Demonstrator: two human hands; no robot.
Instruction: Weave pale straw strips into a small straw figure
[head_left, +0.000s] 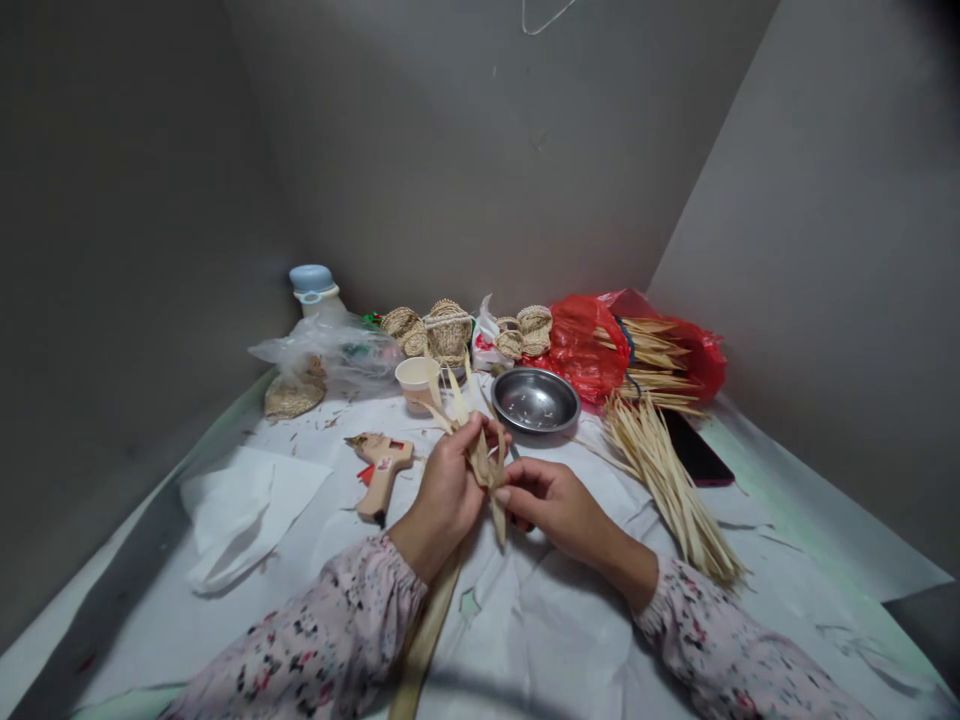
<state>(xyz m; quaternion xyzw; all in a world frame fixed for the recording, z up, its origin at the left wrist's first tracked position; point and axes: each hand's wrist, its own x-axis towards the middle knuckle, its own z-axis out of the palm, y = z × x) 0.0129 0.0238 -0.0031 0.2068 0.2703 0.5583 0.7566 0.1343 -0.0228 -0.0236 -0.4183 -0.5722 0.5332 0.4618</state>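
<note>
Flat, pale dried-leaf strips (pixel 484 465) cross over one another between my hands, their loose ends fanning up and hanging down. My left hand (pixel 450 490) is closed on the strips, with the thumb on top. From the other side, my right hand (pixel 559 505) pinches the lower part of them between thumb and fingertips. Under my right fingers shows part of a dark object that I cannot make out. A long, wide strip (pixel 429 640) runs from below my left hand towards the front edge.
Left of my hands lies a glue gun (pixel 382 475). Behind them stand a paper cup (pixel 417 385) and a metal bowl (pixel 535 400). Woven pieces (pixel 448 333) sit at the back. To the right are a strip bundle (pixel 671 485), a phone (pixel 697 450) and a red plastic bag (pixel 585 345).
</note>
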